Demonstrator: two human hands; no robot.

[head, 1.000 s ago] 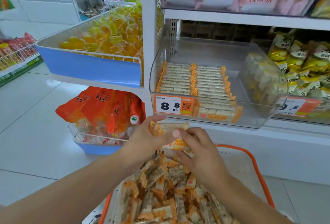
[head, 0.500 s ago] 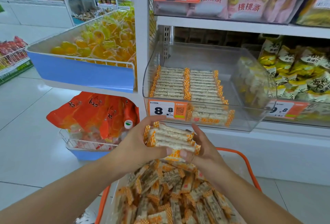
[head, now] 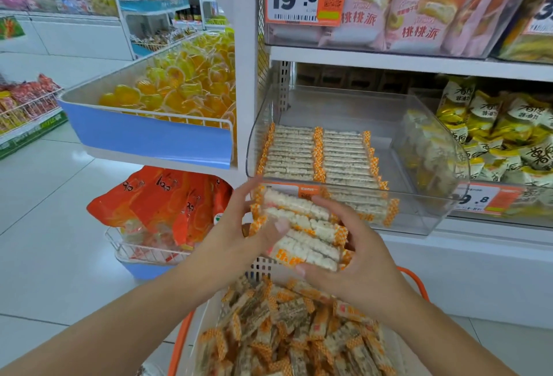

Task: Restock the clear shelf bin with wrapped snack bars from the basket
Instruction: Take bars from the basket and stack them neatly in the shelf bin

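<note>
Both hands clamp a stack of white wrapped snack bars with orange checkered ends (head: 302,227) in front of the shelf bin.

I see my left hand (head: 239,235) gripping the stack's left ends, fingers closed on it; my right hand (head: 356,259) closes on its right side. The stack sits at centre, touching the front lip of the clear plastic shelf bin (head: 419,220) at 1 o'clock, which holds two neat rows. The orange-rimmed basket (head: 179,342) of loose bars lies at 6 o'clock.
</note>
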